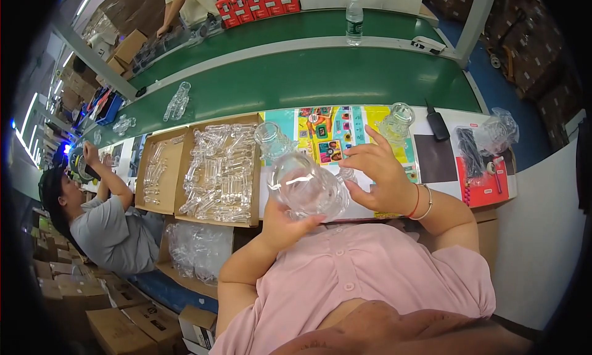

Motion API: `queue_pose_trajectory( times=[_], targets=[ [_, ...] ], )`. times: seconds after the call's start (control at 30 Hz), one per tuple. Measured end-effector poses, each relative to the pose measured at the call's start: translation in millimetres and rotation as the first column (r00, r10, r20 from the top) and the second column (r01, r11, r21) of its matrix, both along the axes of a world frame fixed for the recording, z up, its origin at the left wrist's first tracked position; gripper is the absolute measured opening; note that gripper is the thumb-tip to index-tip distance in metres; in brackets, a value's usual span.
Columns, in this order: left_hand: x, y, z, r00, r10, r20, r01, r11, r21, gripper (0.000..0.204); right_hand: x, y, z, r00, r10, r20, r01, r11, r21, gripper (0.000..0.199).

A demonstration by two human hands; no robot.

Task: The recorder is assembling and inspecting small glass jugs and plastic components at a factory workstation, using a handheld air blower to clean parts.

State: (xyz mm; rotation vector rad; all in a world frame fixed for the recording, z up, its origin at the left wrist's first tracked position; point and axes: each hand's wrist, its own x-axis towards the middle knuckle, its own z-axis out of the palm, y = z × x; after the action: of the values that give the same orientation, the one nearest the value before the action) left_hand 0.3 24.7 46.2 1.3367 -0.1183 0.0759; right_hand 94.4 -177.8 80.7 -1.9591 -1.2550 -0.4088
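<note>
My left hand (285,224) grips a clear glass vessel (302,185) with a wide round opening, supporting it from below over the near edge of the table. At the vessel's right side, my right hand (382,179) pinches a small clear glass piece (346,174) between thumb and forefinger, its other fingers spread. Whether that piece is a separate tube or the vessel's own side neck, I cannot tell. Just beyond stands another glass vessel (271,139), and a similar glass vessel (396,122) sits past my right hand.
Left of me, a cardboard tray (254,216) holds many small glass tubes. A black handheld device (437,124), plastic-wrapped items (472,151) and a red booklet (487,191) lie at right. A water bottle (354,22) stands farther back. One person (117,225) works at left.
</note>
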Motion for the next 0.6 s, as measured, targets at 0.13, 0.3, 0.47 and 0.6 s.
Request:
queue_pose_trajectory(
  times=[0.13, 0.3, 0.47, 0.6],
  targets=[
    [-3.2, -0.4, -5.0, 0.975, -0.014, 0.223, -0.021, 0.987, 0.157, 0.074, -4.8, 7.2, -5.2, 0.997, -0.018, 0.078, 0.016, 1.0, 0.026, 0.03],
    [3.7, 16.5, -6.0, 0.688, -0.291, 0.665, -0.25, 0.764, 0.594, 0.075, 3.6, 8.6, -23.8, 0.98, 0.13, 0.151, -0.135, 0.99, 0.027, 0.031],
    [-12.6, 19.2, -29.4, 0.939, -0.224, 0.261, 0.218, 0.975, 0.052, 0.083, -16.6, 5.2, -49.4, 0.799, 0.434, -0.417, -0.399, 0.901, 0.172, 0.053],
    [0.9, 17.7, -25.1, 0.954, -0.017, 0.299, 0.041, 0.997, -0.072, 0.083, -0.8, 4.5, -94.6, 0.63, 0.236, -0.74, -0.119, 0.971, 0.208, 0.051]
  ],
)
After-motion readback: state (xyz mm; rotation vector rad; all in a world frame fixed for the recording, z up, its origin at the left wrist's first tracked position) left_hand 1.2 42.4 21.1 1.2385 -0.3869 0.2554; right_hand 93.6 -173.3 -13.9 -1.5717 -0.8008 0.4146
